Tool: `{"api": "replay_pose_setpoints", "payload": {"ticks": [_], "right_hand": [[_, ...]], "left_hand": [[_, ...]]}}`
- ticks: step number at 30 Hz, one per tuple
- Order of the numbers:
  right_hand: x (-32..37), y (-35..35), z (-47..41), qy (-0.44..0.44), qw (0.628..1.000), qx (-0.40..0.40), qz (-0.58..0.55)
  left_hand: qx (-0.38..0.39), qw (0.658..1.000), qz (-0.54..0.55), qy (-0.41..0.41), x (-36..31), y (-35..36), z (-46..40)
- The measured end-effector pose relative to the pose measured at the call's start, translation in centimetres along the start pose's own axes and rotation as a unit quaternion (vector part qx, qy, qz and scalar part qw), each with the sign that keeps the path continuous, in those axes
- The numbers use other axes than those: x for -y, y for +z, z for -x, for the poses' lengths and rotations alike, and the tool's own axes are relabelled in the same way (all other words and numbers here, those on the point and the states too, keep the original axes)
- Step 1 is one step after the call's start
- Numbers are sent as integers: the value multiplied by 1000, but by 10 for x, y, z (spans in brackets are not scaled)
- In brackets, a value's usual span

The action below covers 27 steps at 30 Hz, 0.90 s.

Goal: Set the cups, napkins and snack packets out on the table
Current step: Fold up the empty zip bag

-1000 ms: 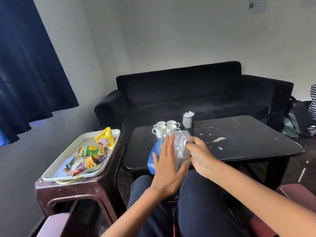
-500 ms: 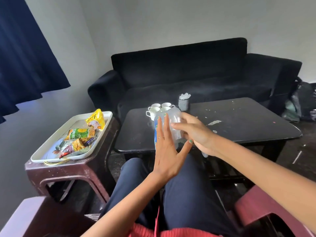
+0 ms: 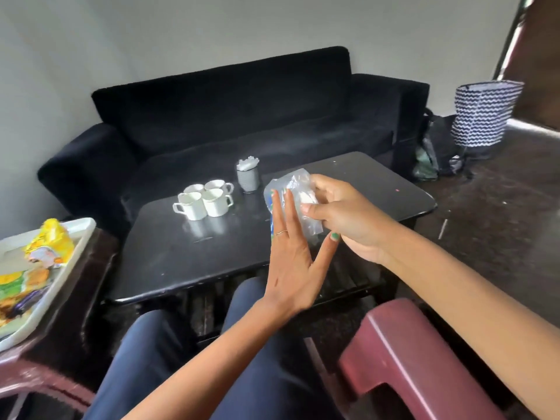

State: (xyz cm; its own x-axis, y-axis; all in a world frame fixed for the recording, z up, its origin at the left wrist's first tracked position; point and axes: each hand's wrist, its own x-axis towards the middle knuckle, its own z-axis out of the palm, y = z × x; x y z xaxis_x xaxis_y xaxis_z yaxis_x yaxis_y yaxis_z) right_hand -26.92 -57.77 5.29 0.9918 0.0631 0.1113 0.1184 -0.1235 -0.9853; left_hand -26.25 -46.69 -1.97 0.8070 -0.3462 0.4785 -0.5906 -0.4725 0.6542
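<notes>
A clear plastic napkin packet [image 3: 293, 189] with a blue side is held above the black table [image 3: 188, 253]. My right hand [image 3: 345, 216] grips it from the right, fingers curled round its white contents. My left hand [image 3: 291, 259] lies flat against its near side with straight fingers. Several white cups [image 3: 203, 202] stand clustered at the table's far left. Snack packets [image 3: 45, 244] lie in the white tray [image 3: 81, 228] on the stool to my left.
A small grey holder [image 3: 248, 178] with white bits stands behind the cups. A black sofa [image 3: 230, 116] sits beyond the table. A maroon stool [image 3: 415, 356] is at my right knee. Bags [image 3: 481, 113] rest on the floor at the far right.
The camera has turned right and come closer. Both hands have carried the packet up and rightward over the table, away from the near edge.
</notes>
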Motion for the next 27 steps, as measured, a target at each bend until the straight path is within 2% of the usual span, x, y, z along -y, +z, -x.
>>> {"api": "replay_pose_setpoints", "payload": {"ticks": [4,7,16,22,27], "right_hand": [[-24,-46,15,-6,996,-82,-22],[-47,-76,35,3,988,-152,-37],[-138,-130,104,76,940,-327,-67],[-216,-146,140,172,863,-469,-77],[-269,-154,152,193,812,-551,-16]], "left_hand": [[110,992,33,41,-8,41,-15],[215,974,39,64,-10,72,-19],[488,872,12,49,-9,161,-9],[590,803,-48,64,-1,222,6],[635,762,-88,92,7,262,13]]}}
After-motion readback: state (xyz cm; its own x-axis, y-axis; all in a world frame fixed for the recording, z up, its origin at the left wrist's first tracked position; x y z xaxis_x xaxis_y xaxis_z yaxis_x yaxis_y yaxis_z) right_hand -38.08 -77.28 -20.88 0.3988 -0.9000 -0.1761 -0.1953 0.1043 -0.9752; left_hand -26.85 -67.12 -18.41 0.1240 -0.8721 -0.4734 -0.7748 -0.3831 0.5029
